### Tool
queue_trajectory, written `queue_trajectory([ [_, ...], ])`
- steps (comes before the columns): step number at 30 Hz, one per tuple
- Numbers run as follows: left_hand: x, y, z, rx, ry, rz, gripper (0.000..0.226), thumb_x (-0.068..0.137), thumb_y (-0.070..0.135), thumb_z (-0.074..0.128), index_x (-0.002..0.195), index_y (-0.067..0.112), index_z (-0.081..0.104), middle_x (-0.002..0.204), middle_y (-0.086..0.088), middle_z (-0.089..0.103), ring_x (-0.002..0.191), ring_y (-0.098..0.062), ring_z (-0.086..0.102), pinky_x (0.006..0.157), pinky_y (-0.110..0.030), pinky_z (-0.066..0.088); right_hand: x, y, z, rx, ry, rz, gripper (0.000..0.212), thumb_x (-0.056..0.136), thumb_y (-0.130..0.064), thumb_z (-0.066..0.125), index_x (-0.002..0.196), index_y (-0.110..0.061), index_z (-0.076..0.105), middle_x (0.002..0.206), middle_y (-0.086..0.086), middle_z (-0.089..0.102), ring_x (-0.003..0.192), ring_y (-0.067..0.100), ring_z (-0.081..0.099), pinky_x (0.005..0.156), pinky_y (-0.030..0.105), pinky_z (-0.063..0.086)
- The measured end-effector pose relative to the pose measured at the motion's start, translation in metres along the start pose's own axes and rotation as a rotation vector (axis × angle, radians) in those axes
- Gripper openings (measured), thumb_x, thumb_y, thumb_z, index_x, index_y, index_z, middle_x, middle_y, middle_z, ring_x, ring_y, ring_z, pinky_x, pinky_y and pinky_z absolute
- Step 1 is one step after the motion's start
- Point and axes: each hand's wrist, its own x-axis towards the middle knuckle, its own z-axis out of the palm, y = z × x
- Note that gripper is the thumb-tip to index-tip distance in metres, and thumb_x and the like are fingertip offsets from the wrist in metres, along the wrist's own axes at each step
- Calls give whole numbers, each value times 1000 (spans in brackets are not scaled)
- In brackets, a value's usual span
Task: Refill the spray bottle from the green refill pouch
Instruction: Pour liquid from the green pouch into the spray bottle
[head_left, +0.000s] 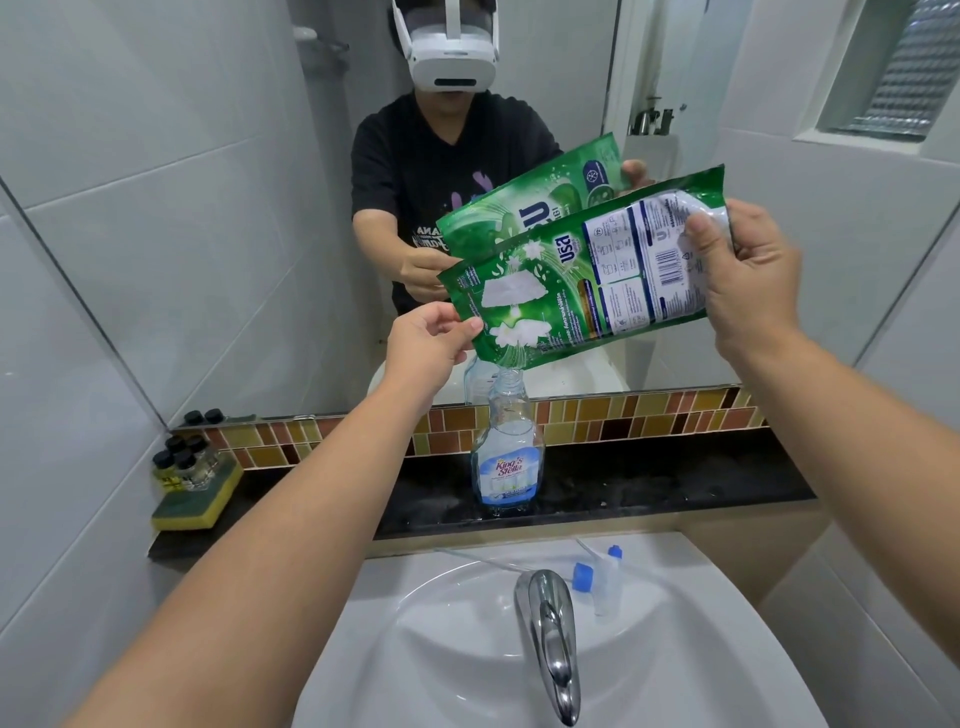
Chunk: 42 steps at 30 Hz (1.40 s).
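The green refill pouch (576, 270) is tilted over the clear spray bottle (506, 441), its lower left corner right at the bottle's open neck. My left hand (431, 343) pinches the pouch's low left edge. My right hand (743, 275) grips the raised white bottom end. The bottle stands upright on the black ledge (675, 483) with a little blue liquid at its base. Its trigger sprayer head (597, 577), with a blue cap and a thin tube, lies on the sink rim.
A white sink (441, 639) with a chrome tap (550, 634) is below. Several small black-capped bottles (182, 462) and a yellow-green sponge (197, 504) sit at the ledge's left end. A mirror (260, 156) behind reflects the pouch and the person.
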Motion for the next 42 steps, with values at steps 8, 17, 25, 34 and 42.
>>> queue_trajectory([
  [8,1,3,0,-27,-1,3,13,88,14,77,85,26,72,65,12,73,61,-2,65,57,-16,52,2,-1,-1,-2,0,-8,14,91,-33,67,85,-41,76,122,24,62,115,38,61,90,59,53],
  [17,2,6,3,-36,-8,9,14,89,13,76,85,25,71,64,12,73,60,0,65,57,-16,53,3,-4,-3,-2,-6,-6,12,90,-33,67,86,-39,75,122,30,60,115,42,60,92,61,51],
  [25,5,10,2,-51,6,15,13,88,14,77,86,26,72,67,10,74,64,-5,65,59,-19,53,7,-8,-3,0,-14,-30,8,91,-33,66,91,-34,74,122,28,61,112,40,62,90,58,54],
  [34,7,11,4,-74,1,37,12,88,14,77,86,25,72,68,10,74,62,-3,65,58,-17,53,10,-9,-5,-6,-3,-54,10,93,-30,66,100,-24,71,123,29,60,113,42,61,91,60,52],
  [42,11,8,5,-69,-3,37,12,88,14,78,86,25,73,74,5,73,66,-9,64,59,-19,53,6,-2,-8,11,-10,-23,16,93,-33,65,102,-21,72,123,30,60,115,42,60,93,60,51],
])
